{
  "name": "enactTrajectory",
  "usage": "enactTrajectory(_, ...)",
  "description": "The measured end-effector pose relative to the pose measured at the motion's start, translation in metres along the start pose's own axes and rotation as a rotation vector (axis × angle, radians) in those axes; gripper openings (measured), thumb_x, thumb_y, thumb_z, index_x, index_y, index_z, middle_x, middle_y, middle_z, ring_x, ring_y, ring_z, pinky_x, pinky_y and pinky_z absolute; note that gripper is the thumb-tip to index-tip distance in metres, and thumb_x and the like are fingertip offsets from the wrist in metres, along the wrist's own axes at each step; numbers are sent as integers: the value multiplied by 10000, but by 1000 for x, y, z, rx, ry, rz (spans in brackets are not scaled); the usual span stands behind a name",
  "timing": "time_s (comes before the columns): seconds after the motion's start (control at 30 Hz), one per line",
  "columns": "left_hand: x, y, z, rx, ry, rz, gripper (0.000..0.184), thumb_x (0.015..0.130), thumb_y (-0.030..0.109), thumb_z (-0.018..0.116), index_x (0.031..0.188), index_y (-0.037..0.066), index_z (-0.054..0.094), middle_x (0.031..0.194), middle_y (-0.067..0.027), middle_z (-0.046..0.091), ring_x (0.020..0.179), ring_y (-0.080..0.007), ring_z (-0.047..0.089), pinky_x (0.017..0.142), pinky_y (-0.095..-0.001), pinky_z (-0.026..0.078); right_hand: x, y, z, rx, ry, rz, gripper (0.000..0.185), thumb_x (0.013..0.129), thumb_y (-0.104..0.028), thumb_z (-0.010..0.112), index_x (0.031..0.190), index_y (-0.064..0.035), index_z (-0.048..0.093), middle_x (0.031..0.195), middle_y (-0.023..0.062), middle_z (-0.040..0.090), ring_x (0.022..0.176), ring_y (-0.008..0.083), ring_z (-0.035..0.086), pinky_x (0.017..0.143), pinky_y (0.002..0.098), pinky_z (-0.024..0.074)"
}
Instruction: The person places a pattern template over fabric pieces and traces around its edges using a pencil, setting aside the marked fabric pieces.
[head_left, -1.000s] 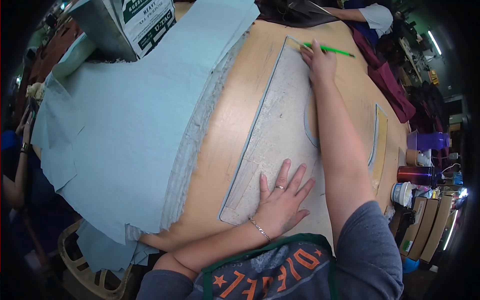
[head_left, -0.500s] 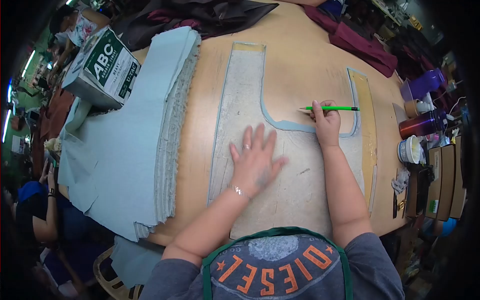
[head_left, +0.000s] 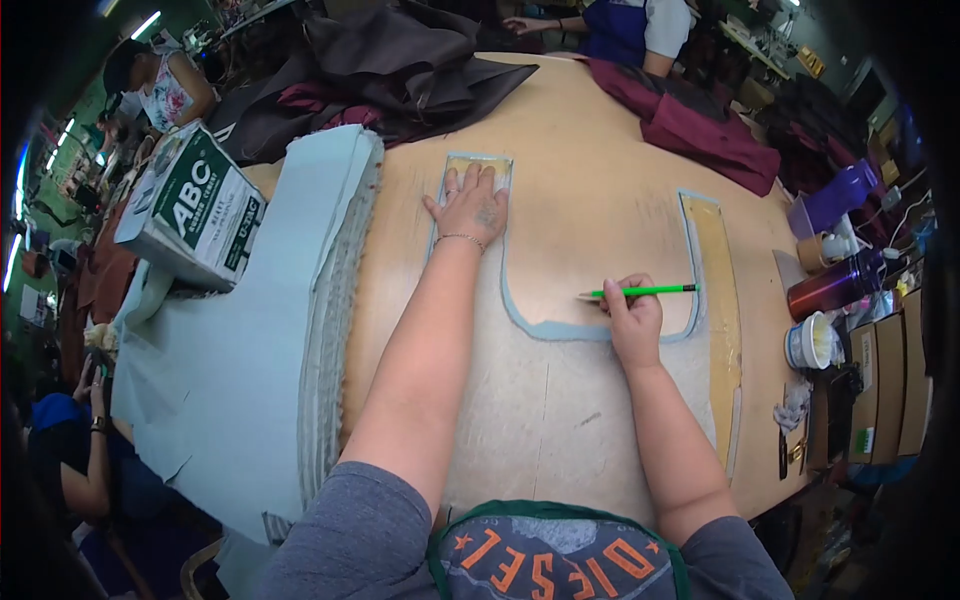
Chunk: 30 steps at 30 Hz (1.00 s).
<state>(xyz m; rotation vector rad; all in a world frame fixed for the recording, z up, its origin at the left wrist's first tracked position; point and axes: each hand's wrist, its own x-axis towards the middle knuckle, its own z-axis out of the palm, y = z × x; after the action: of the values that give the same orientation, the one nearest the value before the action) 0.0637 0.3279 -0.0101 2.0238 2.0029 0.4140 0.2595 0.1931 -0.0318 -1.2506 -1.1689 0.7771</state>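
A large grey pattern template with a deep U-shaped cutout lies in front of me, pale blue fabric showing along its edges. My left hand rests with spread fingers on the far end of the template's left arm, over a yellowish taped strip. Closed around a green pencil, my right hand sits at the bottom of the cutout, near its right side. The pencil lies nearly level, its sharpened tip pointing left over bare table.
On the left, a thick stack of pale blue fabric bears a rubber cement can. Dark cloth and maroon cloth lie at the back. A tumbler and a white tub line the right edge. Other people are nearby.
My left hand has moved from the template's middle up to the far end of its left arm. The view has tilted up; my right hand keeps the pencil near the cutout.
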Motion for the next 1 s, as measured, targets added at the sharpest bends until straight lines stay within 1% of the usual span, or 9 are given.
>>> enactTrajectory(0.03,3,0,1,7,3,-9,483,864,356,375,1309,172,341,1411,-1,239,1319,-265,141,990,-640,106,0,-3,-1,-52,-27,53,204,838,-146,595,769,-37,437,638,14,503,568,61,462,528,189,384)
enactTrajectory(0.2,3,-4,2,-17,26,3,485,846,329,381,1307,184,353,1417,-1,236,1324,-266,134,994,-637,98,50,-6,32,75,-62,186,210,828,-151,608,809,-15,449,694,41,533,638,104,548,587,218,471)
enactTrajectory(0.33,3,-6,5,-82,78,11,469,841,317,410,1283,162,392,1406,-10,261,1320,-280,140,992,-638,60,129,4,99,181,-204,71,214,819,-157,619,827,1,474,705,52,554,598,102,546,540,220,458)
enactTrajectory(0.57,3,-6,3,-54,41,-2,488,856,341,388,1321,206,326,1416,-2,238,1325,-285,126,994,-638,86,205,20,188,-46,-303,-15,239,808,-192,625,853,17,518,674,78,589,579,133,578,532,262,467)
enactTrajectory(0.63,4,-7,6,-70,53,-2,488,862,343,383,1326,209,314,1414,-3,240,1325,-287,126,994,-637,82,209,28,196,-89,-353,-37,272,805,-211,627,869,28,515,687,90,594,599,144,594,537,274,471)
enactTrajectory(0.73,3,-7,10,-180,142,18,451,861,291,385,1292,158,374,1404,-29,255,1322,-299,125,991,-636,35,211,32,205,-108,-404,-92,273,794,-213,637,855,25,518,697,102,599,599,157,592,552,280,473)
enactTrajectory(0.93,3,-7,6,-133,70,20,465,858,295,388,1300,154,364,1406,-26,253,1326,-294,113,998,-626,33,214,18,178,-399,-427,-188,235,786,-198,636,810,9,527,724,120,608,645,179,599,590,295,476)
enactTrajectory(0.97,3,-7,6,-121,67,15,466,858,298,388,1301,157,363,1406,-25,253,1326,-293,112,999,-623,33,223,25,165,-443,-452,-88,222,798,-194,617,824,11,535,727,117,609,651,166,601,582,294,479)
enactTrajectory(1.0,3,-7,7,-111,65,8,466,858,300,388,1302,160,362,1406,-24,253,1326,-291,111,1001,-621,33,224,25,159,-335,-453,-42,218,800,-193,614,826,11,542,723,114,611,648,163,602,579,293,481)
